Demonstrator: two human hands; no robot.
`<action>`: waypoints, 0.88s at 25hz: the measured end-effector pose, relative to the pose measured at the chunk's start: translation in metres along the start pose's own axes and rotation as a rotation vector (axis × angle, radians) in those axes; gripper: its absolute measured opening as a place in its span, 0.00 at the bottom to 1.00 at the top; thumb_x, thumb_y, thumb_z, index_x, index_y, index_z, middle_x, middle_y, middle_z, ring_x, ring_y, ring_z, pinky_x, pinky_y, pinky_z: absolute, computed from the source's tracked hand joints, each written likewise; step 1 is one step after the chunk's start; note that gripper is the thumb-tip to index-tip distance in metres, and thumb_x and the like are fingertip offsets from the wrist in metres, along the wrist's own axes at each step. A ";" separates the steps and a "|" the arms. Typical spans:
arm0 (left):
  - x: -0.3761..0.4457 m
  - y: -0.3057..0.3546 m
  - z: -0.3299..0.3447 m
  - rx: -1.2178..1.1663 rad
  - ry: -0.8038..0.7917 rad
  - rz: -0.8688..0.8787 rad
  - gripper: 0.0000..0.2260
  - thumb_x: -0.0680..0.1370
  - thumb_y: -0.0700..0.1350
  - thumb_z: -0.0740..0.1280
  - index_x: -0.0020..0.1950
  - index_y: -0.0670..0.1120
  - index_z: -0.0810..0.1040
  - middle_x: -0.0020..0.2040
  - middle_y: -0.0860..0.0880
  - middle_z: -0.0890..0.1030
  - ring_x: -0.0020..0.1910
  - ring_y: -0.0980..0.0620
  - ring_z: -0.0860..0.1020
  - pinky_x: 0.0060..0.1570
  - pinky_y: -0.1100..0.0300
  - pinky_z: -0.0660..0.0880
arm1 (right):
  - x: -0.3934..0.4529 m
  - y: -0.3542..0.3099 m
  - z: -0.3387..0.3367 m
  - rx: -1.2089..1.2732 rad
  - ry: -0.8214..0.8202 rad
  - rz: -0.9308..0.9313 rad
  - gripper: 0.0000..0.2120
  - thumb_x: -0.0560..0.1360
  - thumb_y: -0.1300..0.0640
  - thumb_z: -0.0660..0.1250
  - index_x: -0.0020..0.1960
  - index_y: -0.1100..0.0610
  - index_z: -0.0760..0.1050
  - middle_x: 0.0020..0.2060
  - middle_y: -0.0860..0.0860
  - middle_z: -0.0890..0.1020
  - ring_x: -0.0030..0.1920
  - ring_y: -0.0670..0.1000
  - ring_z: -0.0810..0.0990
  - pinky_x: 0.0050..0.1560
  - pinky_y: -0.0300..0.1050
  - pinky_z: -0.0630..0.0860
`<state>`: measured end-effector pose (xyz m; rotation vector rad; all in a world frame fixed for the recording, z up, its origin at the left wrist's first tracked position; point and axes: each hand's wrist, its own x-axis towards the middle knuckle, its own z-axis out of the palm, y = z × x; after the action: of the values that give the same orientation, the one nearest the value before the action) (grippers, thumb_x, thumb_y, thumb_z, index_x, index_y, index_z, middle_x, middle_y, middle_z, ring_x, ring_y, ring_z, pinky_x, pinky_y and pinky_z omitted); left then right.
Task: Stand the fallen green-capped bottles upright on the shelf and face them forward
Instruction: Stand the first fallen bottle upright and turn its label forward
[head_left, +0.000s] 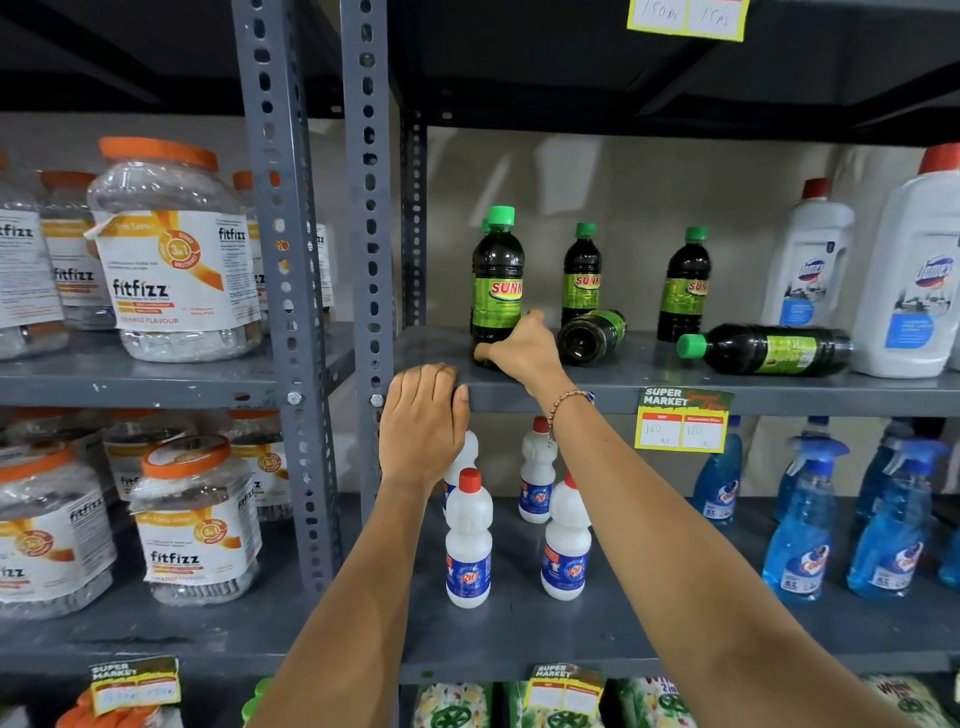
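Note:
Dark green-capped bottles with green "SUNK" labels stand on the grey shelf (623, 387). My right hand (522, 348) grips the base of the nearest upright bottle (497, 280) at the shelf's left. Two more bottles stand upright behind, one in the middle (582, 273) and one to the right (684, 283). One fallen bottle (592, 338) lies with its bottom toward me, just right of my right hand. Another fallen bottle (769, 349) lies on its side, cap pointing left. My left hand (423, 421) rests palm down on the shelf's front edge, holding nothing.
Large white red-capped bottles (808, 260) stand at the shelf's right end. A yellow price tag (680, 423) hangs from the shelf edge. Below are small white bottles (467, 545) and blue spray bottles (800, 530). Orange-lidded jars (176, 249) fill the left rack beyond the grey uprights (369, 208).

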<state>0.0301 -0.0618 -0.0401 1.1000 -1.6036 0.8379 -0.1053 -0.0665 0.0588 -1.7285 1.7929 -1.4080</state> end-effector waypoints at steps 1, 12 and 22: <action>0.000 0.000 0.000 -0.002 -0.001 0.000 0.16 0.81 0.49 0.53 0.51 0.42 0.77 0.49 0.44 0.81 0.48 0.44 0.78 0.54 0.54 0.67 | 0.000 0.000 0.001 -0.019 0.021 -0.008 0.36 0.64 0.52 0.78 0.61 0.63 0.62 0.58 0.58 0.76 0.59 0.58 0.76 0.57 0.50 0.76; -0.002 0.002 -0.001 -0.038 0.028 0.007 0.15 0.80 0.50 0.56 0.49 0.42 0.77 0.47 0.45 0.80 0.46 0.45 0.77 0.52 0.55 0.68 | -0.001 0.002 0.002 -0.065 -0.006 -0.035 0.39 0.63 0.50 0.79 0.63 0.63 0.61 0.61 0.58 0.73 0.62 0.58 0.74 0.59 0.51 0.74; 0.090 0.017 -0.025 -0.234 -0.593 -0.318 0.17 0.80 0.50 0.61 0.64 0.40 0.70 0.60 0.39 0.77 0.59 0.39 0.76 0.52 0.49 0.73 | 0.016 0.016 -0.029 0.160 -0.258 0.029 0.32 0.66 0.53 0.78 0.64 0.63 0.69 0.58 0.55 0.80 0.58 0.54 0.78 0.64 0.51 0.73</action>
<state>0.0125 -0.0568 0.0532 1.4631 -1.8701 0.1025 -0.1403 -0.0706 0.0672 -1.7053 1.5212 -1.2166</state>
